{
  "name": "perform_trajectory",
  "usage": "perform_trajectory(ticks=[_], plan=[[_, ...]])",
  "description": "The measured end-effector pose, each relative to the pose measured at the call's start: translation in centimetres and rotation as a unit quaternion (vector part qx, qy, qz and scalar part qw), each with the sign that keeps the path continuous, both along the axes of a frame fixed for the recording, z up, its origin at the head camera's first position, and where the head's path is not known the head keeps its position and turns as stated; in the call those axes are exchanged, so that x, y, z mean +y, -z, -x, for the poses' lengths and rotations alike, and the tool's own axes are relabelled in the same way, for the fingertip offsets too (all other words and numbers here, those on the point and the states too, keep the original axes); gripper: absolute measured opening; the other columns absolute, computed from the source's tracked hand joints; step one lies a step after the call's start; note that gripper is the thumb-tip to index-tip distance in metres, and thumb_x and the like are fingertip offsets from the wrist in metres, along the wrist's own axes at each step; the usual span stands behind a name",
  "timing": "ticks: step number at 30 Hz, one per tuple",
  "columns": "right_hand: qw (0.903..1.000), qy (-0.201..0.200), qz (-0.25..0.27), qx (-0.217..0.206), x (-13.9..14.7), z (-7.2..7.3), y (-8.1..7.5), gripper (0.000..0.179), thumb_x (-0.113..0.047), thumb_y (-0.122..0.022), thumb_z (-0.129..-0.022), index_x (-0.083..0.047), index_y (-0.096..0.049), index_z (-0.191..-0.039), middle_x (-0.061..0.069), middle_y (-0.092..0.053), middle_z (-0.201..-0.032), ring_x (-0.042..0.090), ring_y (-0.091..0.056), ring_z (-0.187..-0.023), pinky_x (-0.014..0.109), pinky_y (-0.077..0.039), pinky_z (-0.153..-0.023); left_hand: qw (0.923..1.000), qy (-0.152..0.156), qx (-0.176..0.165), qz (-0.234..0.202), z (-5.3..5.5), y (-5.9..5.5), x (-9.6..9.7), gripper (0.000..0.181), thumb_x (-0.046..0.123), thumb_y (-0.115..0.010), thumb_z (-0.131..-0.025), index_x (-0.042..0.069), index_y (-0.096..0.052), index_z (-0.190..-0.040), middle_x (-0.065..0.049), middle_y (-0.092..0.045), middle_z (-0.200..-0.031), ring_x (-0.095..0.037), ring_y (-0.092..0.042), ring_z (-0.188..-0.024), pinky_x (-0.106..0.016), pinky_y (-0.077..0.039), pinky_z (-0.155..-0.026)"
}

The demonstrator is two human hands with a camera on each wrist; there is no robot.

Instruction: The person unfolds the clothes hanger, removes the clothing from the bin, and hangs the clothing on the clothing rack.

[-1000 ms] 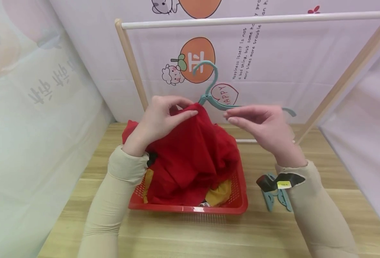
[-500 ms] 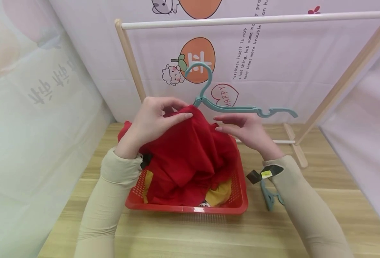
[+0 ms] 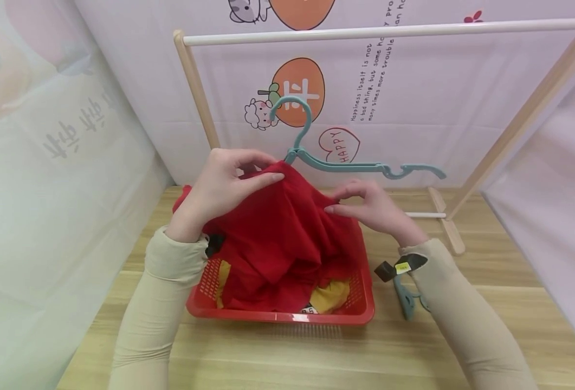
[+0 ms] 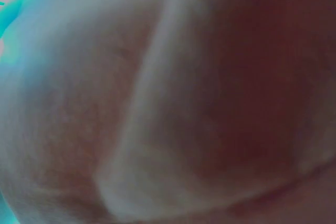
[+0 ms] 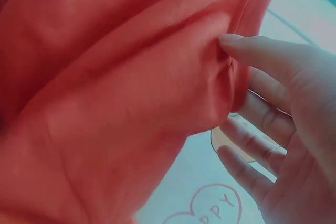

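Note:
A red garment point(image 3: 287, 238) is draped over the left side of a light blue plastic hanger point(image 3: 346, 167), its lower part bunched in the basket. My left hand point(image 3: 228, 181) pinches the cloth at the top, just below the hanger's hook, and covers part of the hanger's left arm. The hanger's right arm sticks out bare above my right hand point(image 3: 367, 206). That hand pinches the garment's right edge between thumb and index finger. In the right wrist view the thumb presses on the red cloth point(image 5: 115, 98), the other fingers spread behind it. The left wrist view is blurred by something close.
A red plastic basket point(image 3: 282, 317) stands on the wooden table point(image 3: 248, 357) and also holds yellow cloth point(image 3: 331, 295). Behind it is a rack with a white rail point(image 3: 346, 34) and wooden posts. A folded blue hanger point(image 3: 405, 298) lies right of the basket, partly under my sleeve.
My right hand has come down and left from the hanger's right arm and now pinches the garment's edge. My left hand has shifted slightly left with garment and hanger.

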State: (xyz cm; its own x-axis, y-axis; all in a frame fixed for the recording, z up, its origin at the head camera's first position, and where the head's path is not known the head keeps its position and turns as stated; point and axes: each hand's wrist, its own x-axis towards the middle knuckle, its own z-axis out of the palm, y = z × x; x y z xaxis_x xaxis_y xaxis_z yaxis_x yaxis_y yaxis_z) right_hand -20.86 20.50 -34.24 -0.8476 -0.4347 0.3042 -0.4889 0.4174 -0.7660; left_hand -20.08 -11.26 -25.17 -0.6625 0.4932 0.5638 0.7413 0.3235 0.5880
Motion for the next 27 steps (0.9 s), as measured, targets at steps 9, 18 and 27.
perform_trajectory(ticks=[9,18,27], plan=[[0.9982,0.055,-0.023,0.009,2.2,-0.2,0.7,0.021,-0.012,-0.086,-0.084,-0.015,-0.080,-0.104,-0.003,-0.071,-0.102,0.013,-0.058,-0.100,0.033,-0.051,-0.084,0.9998,-0.011,0.013,-0.006,-0.1,0.0,-1.2,0.018,0.018,-0.083,-0.088,0.013,-0.080,-0.105,0.012,-0.073,-0.093,-0.007,-0.065,-0.077,-0.030,-0.056,-0.069],[0.9933,0.105,-0.026,0.042,4.8,-1.1,0.4,0.012,-0.003,-0.082,-0.085,-0.007,-0.079,-0.095,0.004,-0.071,-0.096,0.016,-0.059,-0.092,0.026,-0.050,-0.079,0.9994,-0.032,0.001,0.008,0.0,0.8,-2.1,0.017,0.018,-0.084,-0.088,0.013,-0.080,-0.104,0.008,-0.074,-0.092,-0.010,-0.065,-0.075,-0.026,-0.055,-0.067],[0.9822,0.155,0.038,0.099,7.4,-2.2,-0.5,0.016,0.010,-0.077,-0.080,-0.006,-0.076,-0.081,0.002,-0.067,-0.089,0.016,-0.053,-0.088,0.026,-0.041,-0.075,0.9991,-0.037,-0.011,0.016,0.3,1.3,-3.2,0.019,0.017,-0.084,-0.087,0.012,-0.080,-0.105,0.006,-0.074,-0.090,-0.011,-0.065,-0.073,-0.025,-0.055,-0.065]])
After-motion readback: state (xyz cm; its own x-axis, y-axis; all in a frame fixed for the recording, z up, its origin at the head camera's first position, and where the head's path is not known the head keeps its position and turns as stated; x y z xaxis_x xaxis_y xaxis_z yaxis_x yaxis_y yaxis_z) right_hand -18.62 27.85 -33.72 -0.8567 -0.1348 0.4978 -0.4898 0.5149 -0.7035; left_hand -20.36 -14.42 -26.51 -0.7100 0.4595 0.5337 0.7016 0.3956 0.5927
